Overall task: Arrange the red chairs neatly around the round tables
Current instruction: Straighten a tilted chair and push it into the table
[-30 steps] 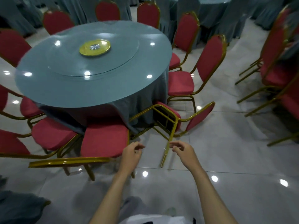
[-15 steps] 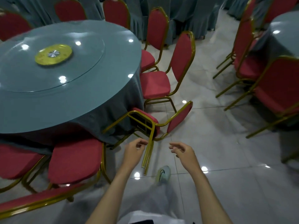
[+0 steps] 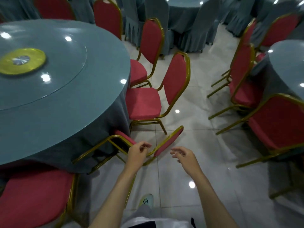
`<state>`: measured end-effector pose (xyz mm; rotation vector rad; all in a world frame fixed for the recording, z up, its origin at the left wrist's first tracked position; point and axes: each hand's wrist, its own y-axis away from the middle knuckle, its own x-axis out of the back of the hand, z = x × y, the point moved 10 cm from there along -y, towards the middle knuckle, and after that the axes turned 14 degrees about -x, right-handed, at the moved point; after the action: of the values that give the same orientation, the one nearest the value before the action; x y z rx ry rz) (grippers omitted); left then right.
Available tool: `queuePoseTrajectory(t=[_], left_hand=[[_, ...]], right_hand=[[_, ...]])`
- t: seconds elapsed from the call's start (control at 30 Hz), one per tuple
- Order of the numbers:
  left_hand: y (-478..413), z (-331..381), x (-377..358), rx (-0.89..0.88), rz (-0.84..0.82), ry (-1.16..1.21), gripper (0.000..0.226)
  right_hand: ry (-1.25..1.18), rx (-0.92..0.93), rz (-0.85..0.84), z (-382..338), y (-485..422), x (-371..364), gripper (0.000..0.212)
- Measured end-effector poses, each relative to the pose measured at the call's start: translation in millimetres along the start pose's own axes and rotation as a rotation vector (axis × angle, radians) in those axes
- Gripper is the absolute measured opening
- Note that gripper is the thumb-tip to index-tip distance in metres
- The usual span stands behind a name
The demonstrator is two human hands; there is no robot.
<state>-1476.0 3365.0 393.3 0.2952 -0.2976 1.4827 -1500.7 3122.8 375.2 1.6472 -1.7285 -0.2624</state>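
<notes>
Red padded chair with gold metal frame (image 3: 166, 143) lies tipped on its side on the pale glossy tiled floor (image 3: 197, 132), at the near edge of the large round table draped in grey-blue cloth (image 3: 65, 99). Its seat end is pushed against the hanging cloth; its legs stick out toward the person. It is the only one down.

Left hand (image 3: 137, 154) is in front of the fallen chair's frame, fingers loosely curled. Whether they touch the gold tube, I cannot tell. Right hand (image 3: 185, 156) hangs just beside the backrest, fingers spread and slack, gripping nothing. Both reach low and forward, likely set to catch the frame at two points and lift it upright.

Upright red chair with gold frame (image 3: 148, 101) stands next along the table edge, seat tucked to the cloth, probably the spacing to match. Another red-seated chair (image 3: 32, 195) sits at the table's near-left edge.

One pale shoe (image 3: 145, 200) is planted close behind the hands, a stance for bending.

Further red chairs (image 3: 276, 124) crowd a second round table (image 3: 289, 68) at the right, well apart.
</notes>
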Motion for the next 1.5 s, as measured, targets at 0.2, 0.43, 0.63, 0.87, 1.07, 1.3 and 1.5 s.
queuePoseTrajectory(t=[0.2, 0.43, 0.63, 0.87, 1.07, 1.3, 1.5], left_hand=[[-59.8, 15.1, -28.7, 0.027, -0.009, -0.009, 0.019], [-121.2, 18.2, -85.0, 0.075, 0.014, -0.045, 0.020], [-173.7, 39.1, -138.1, 0.186, 0.170, -0.008, 0.022], [-229.2, 68.9, -200.2, 0.257, 0.288, 0.078, 0.021], [-244.7, 56.4, -211.7, 0.304, 0.369, 0.087, 0.020], [-268.6, 23.7, -210.1, 0.340, 0.437, 0.140, 0.021], [-285.8, 7.5, -190.7, 0.339, 0.529, 0.173, 0.025]], right_hand=[[0.110, 0.059, -0.041, -37.9, -68.8, 25.0, 0.029], [0.224, 0.082, -0.151, -43.6, -148.2, 64.8, 0.033], [0.303, 0.125, -0.225, -62.0, -215.8, 136.9, 0.032], [0.249, 0.124, -0.233, -88.2, -294.9, 231.0, 0.023], [0.224, 0.108, -0.240, -101.7, -342.2, 256.0, 0.022], [0.381, 0.122, -0.349, -125.3, -373.0, 208.0, 0.023], [0.506, 0.145, -0.445, -147.7, -395.2, 165.1, 0.033]])
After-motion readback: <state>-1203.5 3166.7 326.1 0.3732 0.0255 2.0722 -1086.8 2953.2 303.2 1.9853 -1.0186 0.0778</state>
